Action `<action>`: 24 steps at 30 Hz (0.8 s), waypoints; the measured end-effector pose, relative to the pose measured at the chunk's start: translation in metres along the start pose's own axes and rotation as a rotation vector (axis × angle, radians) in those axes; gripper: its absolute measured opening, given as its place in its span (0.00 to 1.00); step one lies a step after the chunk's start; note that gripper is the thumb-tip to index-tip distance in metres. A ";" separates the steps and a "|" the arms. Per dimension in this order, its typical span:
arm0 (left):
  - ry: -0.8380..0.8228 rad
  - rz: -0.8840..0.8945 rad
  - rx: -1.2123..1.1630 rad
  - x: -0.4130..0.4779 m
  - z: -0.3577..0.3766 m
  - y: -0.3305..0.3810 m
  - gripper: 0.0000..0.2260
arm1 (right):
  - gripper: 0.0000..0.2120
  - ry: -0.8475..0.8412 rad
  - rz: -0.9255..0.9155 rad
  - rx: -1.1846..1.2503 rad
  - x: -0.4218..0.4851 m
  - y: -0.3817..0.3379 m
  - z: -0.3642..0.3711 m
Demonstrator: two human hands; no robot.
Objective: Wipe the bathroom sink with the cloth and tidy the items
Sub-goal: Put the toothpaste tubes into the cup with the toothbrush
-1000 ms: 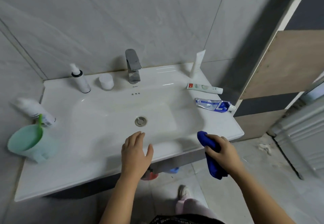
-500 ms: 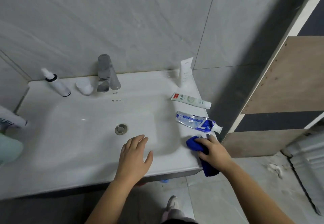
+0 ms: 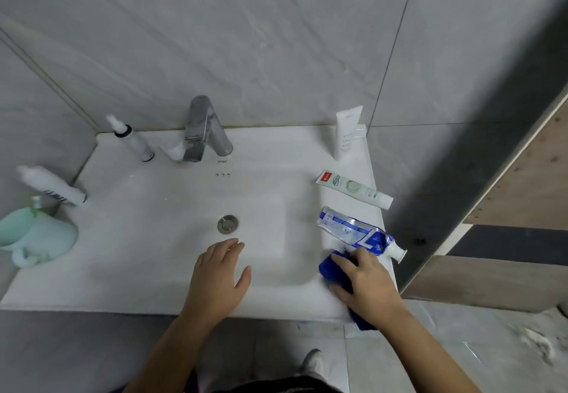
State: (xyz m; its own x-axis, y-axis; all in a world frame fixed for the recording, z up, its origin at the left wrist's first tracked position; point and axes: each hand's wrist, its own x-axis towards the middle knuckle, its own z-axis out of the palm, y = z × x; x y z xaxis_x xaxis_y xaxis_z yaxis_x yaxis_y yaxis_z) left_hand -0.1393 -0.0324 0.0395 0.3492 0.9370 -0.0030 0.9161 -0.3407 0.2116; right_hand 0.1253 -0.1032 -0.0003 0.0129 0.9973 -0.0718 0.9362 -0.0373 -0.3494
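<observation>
A white sink point(image 3: 147, 257) with a metal drain point(image 3: 227, 224) and a chrome tap point(image 3: 204, 130) fills the view. My right hand point(image 3: 367, 283) presses a blue cloth point(image 3: 332, 269) flat on the sink's front right corner; the cloth's end hangs over the front edge. Just beyond it lies a blue toothpaste tube point(image 3: 358, 234), with a white and green tube point(image 3: 353, 188) behind that. My left hand point(image 3: 219, 279) rests flat on the front rim, fingers apart, holding nothing.
A white tube point(image 3: 347, 131) stands at the back right corner. A small pump bottle point(image 3: 132, 140) and a white lid point(image 3: 172, 153) sit left of the tap. On the left are a white bottle point(image 3: 49, 183) lying down and a green cup point(image 3: 37, 236). A wall panel stands at right.
My right hand moved from off the sink's front edge up onto the right corner with the cloth, now close to the blue tube. My left hand stayed on the front rim.
</observation>
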 end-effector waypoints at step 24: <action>0.526 -0.476 -0.039 -0.033 -0.059 -0.284 0.24 | 0.15 0.100 -0.372 0.095 0.162 -0.257 0.030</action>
State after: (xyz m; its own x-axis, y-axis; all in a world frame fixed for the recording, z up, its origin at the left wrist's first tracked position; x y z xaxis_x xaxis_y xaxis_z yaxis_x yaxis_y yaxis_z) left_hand -0.4225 0.0374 0.0369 -0.2376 0.8996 0.3663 0.9344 0.1087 0.3393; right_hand -0.1234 0.0662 0.0502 -0.2823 0.9450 0.1654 0.8467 0.3264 -0.4202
